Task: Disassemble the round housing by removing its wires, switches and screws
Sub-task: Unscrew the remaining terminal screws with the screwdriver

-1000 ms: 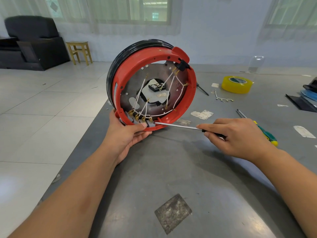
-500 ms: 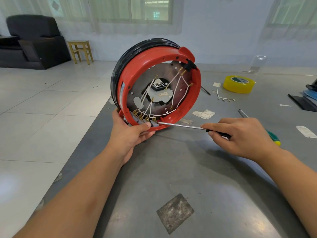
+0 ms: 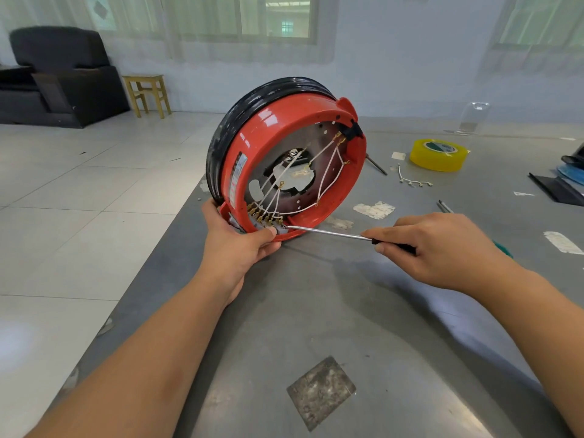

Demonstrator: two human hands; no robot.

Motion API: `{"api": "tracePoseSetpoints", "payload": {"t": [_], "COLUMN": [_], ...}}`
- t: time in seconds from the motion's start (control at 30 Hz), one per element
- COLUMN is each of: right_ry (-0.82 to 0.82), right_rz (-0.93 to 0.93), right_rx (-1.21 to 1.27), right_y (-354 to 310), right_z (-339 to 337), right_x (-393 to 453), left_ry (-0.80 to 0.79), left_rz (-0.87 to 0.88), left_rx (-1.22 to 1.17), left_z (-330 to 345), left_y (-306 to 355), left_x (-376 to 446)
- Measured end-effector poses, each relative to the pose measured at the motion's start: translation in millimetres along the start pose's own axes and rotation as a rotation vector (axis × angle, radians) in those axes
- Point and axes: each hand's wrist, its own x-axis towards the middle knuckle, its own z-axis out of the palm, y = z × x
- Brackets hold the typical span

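Round housing (image 3: 286,153), on edge at the table (image 3: 363,358) corner, has rotated leftward since a second ago; left hand (image 3: 235,245) grips its lower rim, right hand (image 3: 442,248) fingers clamp the screwdriver (image 3: 328,233), tip at the switch block (image 3: 273,229), so unscrewing likely continues.

**Daylit room behind the grey worktable**

Daylight is coming through a curtained window (image 3: 252,17) at twelve o'clock and another (image 3: 543,23) at two o'clock, both set in a pale blue wall (image 3: 395,64). A black armchair (image 3: 60,77) is sitting at ten o'clock beside a wooden stool (image 3: 147,93). White floor tiles (image 3: 79,191) are reflecting the light.
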Motion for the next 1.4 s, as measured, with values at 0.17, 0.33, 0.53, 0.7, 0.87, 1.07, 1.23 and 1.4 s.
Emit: {"api": "tracePoseSetpoints", "payload": {"t": [0.17,0.33,0.53,0.7,0.87,1.07,1.23,1.4], "right_ry": [-0.081,-0.119,-0.030,0.030,0.043,0.018,0.002,-0.014], "right_rz": [-0.010,0.022,0.036,0.074,0.119,0.162,0.172,0.180], "right_rx": [0.060,0.126,0.139,0.213,0.258,0.284,0.308,0.342], "right_y": [-4,-13,-24,-33,-42,-48,-46,-44], "right_z": [0,5,19,26,29,28,25,21], "right_x": [1,0,0,0,0,1,0,0], "left_ry": [0.031,0.057,0.104,0.134,0.154,0.146,0.130,0.096], "left_rz": [-0.025,-0.050,-0.035,-0.055,-0.055,-0.062,-0.074,-0.097], "left_rx": [-0.022,-0.066,-0.139,-0.200,-0.223,-0.238,-0.274,-0.273], "left_z": [0,-1,-4,-4,-2,0,-4,-5], "left_y": [1,2,-1,0,2,3,5,5], "left_x": [1,3,6,7,6,4,5,6]}}
